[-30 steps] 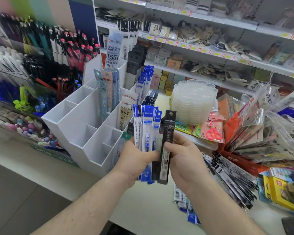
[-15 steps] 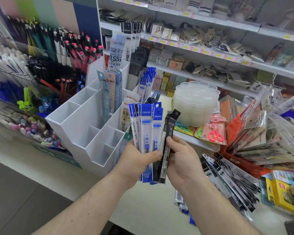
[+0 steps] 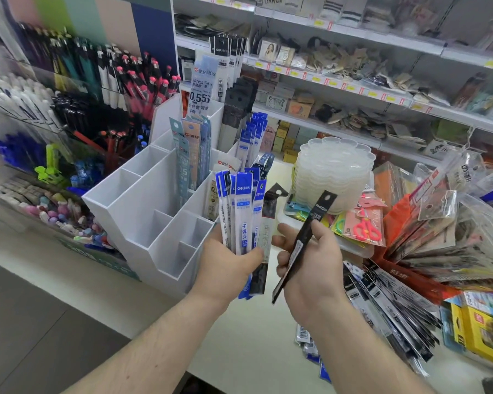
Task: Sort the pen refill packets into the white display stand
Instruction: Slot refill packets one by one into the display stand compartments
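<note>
My left hand (image 3: 225,265) grips a fanned bunch of blue refill packets (image 3: 241,211) with a dark packet (image 3: 266,237) at its right side, just in front of the white display stand (image 3: 143,211). My right hand (image 3: 310,268) pinches a single black refill packet (image 3: 305,237), tilted, a little to the right of the bunch. The stand's rear compartments hold upright teal and blue packets (image 3: 191,155); its front compartments show bare white walls. More refill packets (image 3: 382,308) lie in a heap on the counter at the right.
A stack of clear plastic palettes (image 3: 333,172) stands behind my right hand, with a packet of pink scissors (image 3: 365,223) beside it. Bagged goods fan out of an orange box (image 3: 404,274) at right. Pen displays (image 3: 69,109) fill the left; shelves run behind.
My right hand has pulled the black packet out of the bunch and away to the right, tilting it. The left hand still holds the blue packets.
</note>
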`<state>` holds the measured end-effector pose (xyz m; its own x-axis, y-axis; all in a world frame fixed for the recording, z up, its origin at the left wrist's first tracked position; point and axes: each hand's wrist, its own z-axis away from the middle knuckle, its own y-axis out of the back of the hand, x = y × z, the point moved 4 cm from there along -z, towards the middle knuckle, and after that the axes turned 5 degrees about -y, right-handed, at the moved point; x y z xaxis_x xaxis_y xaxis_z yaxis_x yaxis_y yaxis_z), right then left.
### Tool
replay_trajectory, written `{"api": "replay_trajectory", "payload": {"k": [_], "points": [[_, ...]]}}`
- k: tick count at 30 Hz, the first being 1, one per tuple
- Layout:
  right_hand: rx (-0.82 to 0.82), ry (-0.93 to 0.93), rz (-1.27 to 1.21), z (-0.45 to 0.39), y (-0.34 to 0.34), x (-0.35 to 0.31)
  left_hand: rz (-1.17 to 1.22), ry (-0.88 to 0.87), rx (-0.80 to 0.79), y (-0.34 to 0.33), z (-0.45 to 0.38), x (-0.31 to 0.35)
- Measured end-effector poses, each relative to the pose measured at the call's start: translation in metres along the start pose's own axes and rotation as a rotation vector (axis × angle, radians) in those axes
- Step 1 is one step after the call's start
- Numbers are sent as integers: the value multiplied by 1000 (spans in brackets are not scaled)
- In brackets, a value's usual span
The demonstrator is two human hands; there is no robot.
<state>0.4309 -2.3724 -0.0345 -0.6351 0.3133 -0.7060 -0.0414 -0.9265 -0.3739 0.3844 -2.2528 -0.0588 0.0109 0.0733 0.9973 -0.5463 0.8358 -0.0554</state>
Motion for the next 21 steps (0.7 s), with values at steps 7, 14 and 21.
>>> {"api": "replay_trajectory", "payload": {"k": [7,14,21], "points": [[-182,-153,-72,3,-19,4,-20,-51,-60,-3,3,1],[-121,-160,-63,2,-24,4,-11,-31,-115,-2,0,-4],[-156,-146,-109,1,-30,0,5,-34,-118,0,0,2]]}}
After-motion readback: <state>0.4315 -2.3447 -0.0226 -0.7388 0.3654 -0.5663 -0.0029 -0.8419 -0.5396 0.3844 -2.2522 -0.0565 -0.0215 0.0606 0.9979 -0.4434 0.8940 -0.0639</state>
